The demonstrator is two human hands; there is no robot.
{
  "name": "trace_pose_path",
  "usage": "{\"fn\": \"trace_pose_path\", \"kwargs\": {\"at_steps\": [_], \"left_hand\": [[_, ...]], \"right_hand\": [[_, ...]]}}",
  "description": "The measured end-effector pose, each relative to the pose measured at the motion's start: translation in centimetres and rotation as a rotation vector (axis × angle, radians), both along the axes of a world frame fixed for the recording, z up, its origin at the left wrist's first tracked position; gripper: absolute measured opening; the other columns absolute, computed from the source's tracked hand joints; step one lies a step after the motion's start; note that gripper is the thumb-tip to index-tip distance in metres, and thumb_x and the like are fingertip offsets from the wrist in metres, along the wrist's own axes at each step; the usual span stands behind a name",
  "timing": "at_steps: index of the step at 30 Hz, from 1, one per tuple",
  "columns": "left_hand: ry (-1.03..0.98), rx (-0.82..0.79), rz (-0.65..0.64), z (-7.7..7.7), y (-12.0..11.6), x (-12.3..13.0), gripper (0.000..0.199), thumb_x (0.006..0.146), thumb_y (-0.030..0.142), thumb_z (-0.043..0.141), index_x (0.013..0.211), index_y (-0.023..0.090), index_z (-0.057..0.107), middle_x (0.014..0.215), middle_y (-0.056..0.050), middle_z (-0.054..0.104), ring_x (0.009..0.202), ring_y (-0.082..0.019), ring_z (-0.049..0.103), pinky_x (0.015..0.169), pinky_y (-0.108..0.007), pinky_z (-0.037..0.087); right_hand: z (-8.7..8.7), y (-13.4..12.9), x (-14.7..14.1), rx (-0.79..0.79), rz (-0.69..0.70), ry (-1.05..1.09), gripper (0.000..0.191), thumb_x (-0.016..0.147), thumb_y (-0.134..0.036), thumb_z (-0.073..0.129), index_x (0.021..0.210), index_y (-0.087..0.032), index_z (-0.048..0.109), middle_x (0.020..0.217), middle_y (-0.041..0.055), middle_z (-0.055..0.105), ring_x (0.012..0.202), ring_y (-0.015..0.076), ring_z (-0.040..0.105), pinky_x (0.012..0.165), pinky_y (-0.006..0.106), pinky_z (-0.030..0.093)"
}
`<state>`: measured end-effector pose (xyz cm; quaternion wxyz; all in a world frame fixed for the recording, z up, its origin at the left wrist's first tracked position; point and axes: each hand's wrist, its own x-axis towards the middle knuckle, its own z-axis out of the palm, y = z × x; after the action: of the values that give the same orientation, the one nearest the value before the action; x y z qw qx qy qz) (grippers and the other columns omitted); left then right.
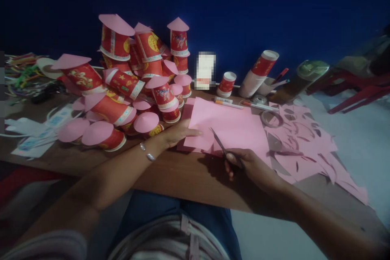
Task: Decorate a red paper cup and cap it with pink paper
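My left hand [182, 133] holds the left edge of a pink paper sheet [199, 140], with its thumb on top. My right hand [243, 163] is closed round the handles of a pair of scissors [219, 143]. The scissors' blades point up and left, over the right part of the held sheet. Beneath and behind lies more pink paper [231, 124] on the brown table [176, 174]. To the left stands and lies a pile of red paper cups [112, 107] with pink cone-shaped tops.
Pink paper scraps [304, 130] and a tape roll [272, 119] lie at right. Stacked cups [258, 71], a single cup [226, 84] and a glue stick or marker [228, 103] sit behind. White strips [45, 130] lie far left, and a red stool [362, 89] stands beyond the table.
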<state>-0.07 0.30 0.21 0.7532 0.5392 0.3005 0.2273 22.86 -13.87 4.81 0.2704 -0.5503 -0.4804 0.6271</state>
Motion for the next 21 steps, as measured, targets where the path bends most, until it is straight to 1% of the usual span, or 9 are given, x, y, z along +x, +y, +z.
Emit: {"fn": "trace_pose_path", "kwargs": {"at_steps": [6, 14, 17, 21], "left_hand": [[0.003, -0.008, -0.002, 0.09, 0.0, -0.06, 0.052, 0.072, 0.029, 0.088, 0.118, 0.011, 0.07, 0.113, -0.013, 0.077, 0.097, -0.024, 0.073, 0.093, -0.037, 0.054], [0.0, -0.021, -0.003, 0.08, -0.01, -0.08, 0.051, 0.071, 0.028, 0.088, 0.116, 0.011, 0.07, 0.111, -0.013, 0.078, 0.096, -0.023, 0.073, 0.092, -0.037, 0.055], [0.004, -0.016, -0.005, 0.01, 0.0, -0.11, 0.05, 0.072, 0.028, 0.088, 0.116, 0.011, 0.07, 0.111, -0.013, 0.078, 0.095, -0.023, 0.073, 0.092, -0.036, 0.055], [0.017, -0.005, -0.015, -0.09, 0.06, -0.17, 0.049, 0.072, 0.029, 0.087, 0.115, 0.011, 0.07, 0.113, -0.014, 0.077, 0.094, -0.023, 0.073, 0.092, -0.037, 0.055]], "right_hand": [[0.11, -0.11, -0.16, 0.005, 0.004, -0.024, 0.057, 0.088, -0.073, 0.06, 0.071, -0.018, 0.06, 0.067, 0.0015, 0.063, 0.063, 0.0138, 0.058, 0.065, 0.03, 0.05], [-0.37, -0.45, -0.22, 0.013, -0.015, 0.018, 0.056, 0.094, -0.069, 0.056, 0.07, -0.018, 0.06, 0.064, 0.0027, 0.063, 0.062, 0.0147, 0.058, 0.067, 0.032, 0.049], [-0.48, -0.47, -0.29, 0.026, -0.009, 0.005, 0.055, 0.095, -0.066, 0.055, 0.07, -0.018, 0.06, 0.065, 0.0046, 0.064, 0.064, 0.0162, 0.059, 0.069, 0.033, 0.049], [-0.66, -0.51, -0.36, 0.045, -0.02, -0.002, 0.052, 0.098, -0.062, 0.053, 0.07, -0.018, 0.06, 0.064, 0.0048, 0.065, 0.064, 0.0166, 0.059, 0.071, 0.034, 0.047]]}}
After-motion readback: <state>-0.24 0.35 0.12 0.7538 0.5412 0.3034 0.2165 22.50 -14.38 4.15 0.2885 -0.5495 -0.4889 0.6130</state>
